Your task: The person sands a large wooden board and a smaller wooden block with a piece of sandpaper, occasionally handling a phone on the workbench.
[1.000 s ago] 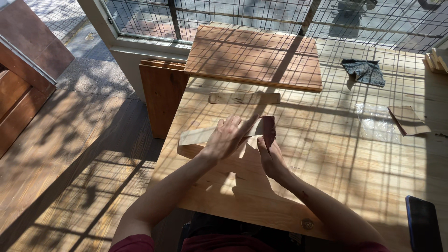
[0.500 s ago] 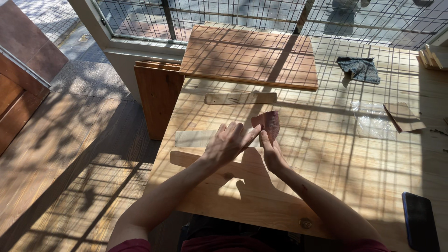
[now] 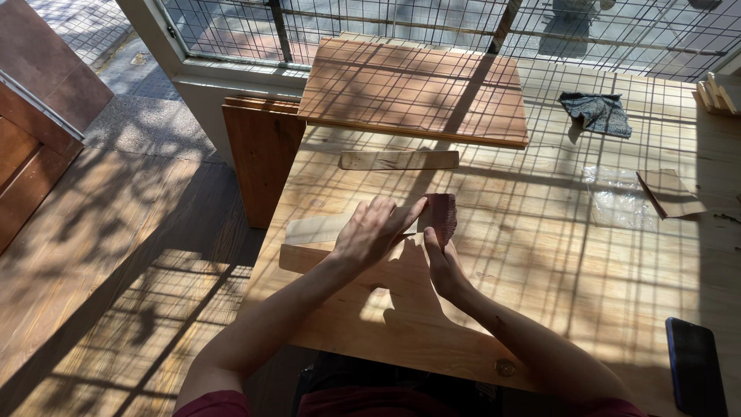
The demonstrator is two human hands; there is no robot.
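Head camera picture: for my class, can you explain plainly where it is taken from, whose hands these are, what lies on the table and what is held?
The camera sits on a person's head, looking down at their own bare hands. The left hand presses flat on a pale wood strip on the wooden table. The right hand holds a reddish sandpaper piece at the strip's end. Also there: a second strip, a large board, a grey cloth, a folded brown sheet and a dark phone.

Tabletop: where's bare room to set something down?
Bare table between the right hand, plastic sheet and phone. Also between the large board and grey cloth. Crowded around both hands, on the wood strip.
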